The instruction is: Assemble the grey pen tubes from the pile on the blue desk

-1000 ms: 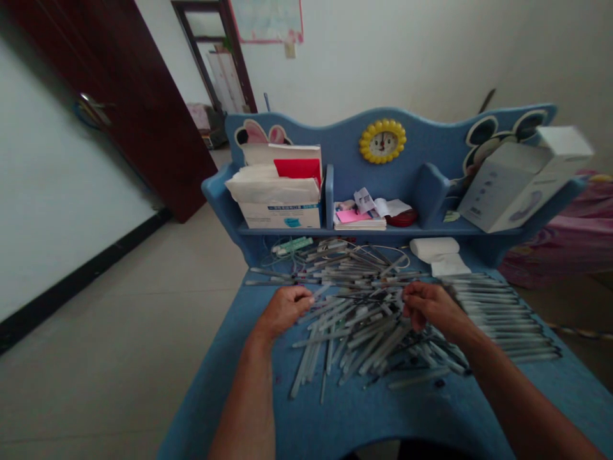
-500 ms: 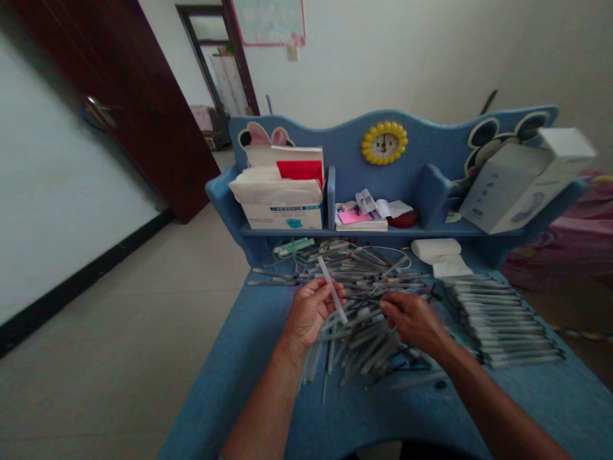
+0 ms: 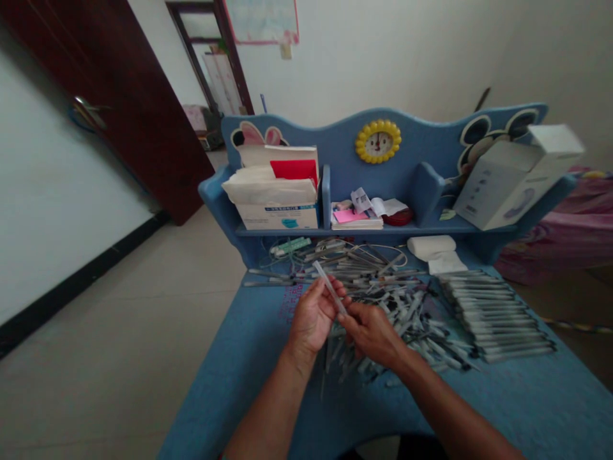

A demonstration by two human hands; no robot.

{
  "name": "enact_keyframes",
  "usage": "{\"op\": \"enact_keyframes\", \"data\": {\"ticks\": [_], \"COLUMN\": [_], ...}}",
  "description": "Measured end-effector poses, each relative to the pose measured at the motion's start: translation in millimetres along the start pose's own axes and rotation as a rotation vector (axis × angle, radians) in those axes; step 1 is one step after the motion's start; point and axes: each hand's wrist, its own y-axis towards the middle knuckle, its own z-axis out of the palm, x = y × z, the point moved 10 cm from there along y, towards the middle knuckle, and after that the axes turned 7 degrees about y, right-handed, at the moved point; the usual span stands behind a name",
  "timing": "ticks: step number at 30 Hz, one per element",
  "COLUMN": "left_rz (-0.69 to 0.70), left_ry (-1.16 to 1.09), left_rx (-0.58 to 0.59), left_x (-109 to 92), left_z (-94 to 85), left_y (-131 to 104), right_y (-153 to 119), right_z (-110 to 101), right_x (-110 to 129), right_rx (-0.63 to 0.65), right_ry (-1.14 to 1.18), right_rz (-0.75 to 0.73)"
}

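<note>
My left hand (image 3: 312, 314) is closed around a translucent pen barrel (image 3: 329, 285), which slants with its upper end pointing away to the left. At the barrel's lower end, my right hand (image 3: 371, 329) is closed in a pinch, its fingertips meeting the tube. Whatever sits between those right fingers is hidden. Beneath and beyond both hands spreads a loose pile of pen parts (image 3: 407, 313), clear tubes mixed with dark pieces. Off to the right, pens with dark ends (image 3: 502, 316) lie side by side in a neat stack.
The blue desk (image 3: 230, 377) carries a shelf at its back, with a mask box (image 3: 278, 217), papers (image 3: 357, 220) and a white carton (image 3: 498, 185). A white paper roll (image 3: 431, 245) lies under the shelf. Near it, thin grey rods (image 3: 364, 262) are heaped.
My right hand has moved left, from over the pile to the lower end of the pen barrel. My left hand keeps its hold on the barrel. The view has shifted slightly.
</note>
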Motion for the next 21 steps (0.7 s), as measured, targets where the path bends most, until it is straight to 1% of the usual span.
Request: {"op": "enact_keyframes", "data": {"ticks": [3, 6, 9, 11, 12, 13, 14, 16, 17, 18, 19, 20, 21], "left_rz": [-0.052, -0.103, -0.11, -0.084, -0.043, 0.026, 0.115, 0.404, 0.538, 0.633, 0.666, 0.656, 0.622], "left_ry": [-0.056, -0.109, -0.168, -0.18, -0.174, -0.162, -0.135, -0.082, -0.017, 0.073, 0.194, 0.336, 0.491], "left_rx": [0.02, 0.051, 0.012, -0.038, -0.083, -0.153, -0.228, -0.434, -0.473, -0.482, -0.433, -0.4, -0.37], "left_x": [1, 6, 5, -5, -16, -33, -54, -107, -132, -150, -159, -160, -154], "left_z": [6.5, 15.6, 15.5, 9.3, 2.5, -7.7, -18.6, -43.7, -46.9, -45.0, -36.5, -28.5, -20.9], "left_y": [0, 0, -1, 0, 1, 1, -1, -14, -22, -29, -30, -30, -28], "right_y": [-5, -7, -6, -6, -8, -12, -18, -31, -37, -41, -44, -44, -42], "right_z": [11, 17, 20, 24, 27, 31, 36, 46, 48, 46, 39, 28, 17], "right_x": [1, 3, 12, 20, 24, 27, 27, 24, 20, 13, 8, 5, 4], "right_rx": [0.021, 0.001, -0.024, -0.045, -0.054, -0.06, -0.063, -0.04, -0.032, -0.027, -0.054, -0.095, -0.124], "right_ry": [0.068, 0.12, 0.106, 0.032, -0.025, -0.096, -0.175, -0.333, -0.4, -0.447, -0.488, -0.531, -0.578], "right_rz": [0.03, 0.041, 0.023, -0.004, -0.019, -0.036, -0.051, -0.085, -0.084, -0.069, -0.052, -0.034, -0.037]}}
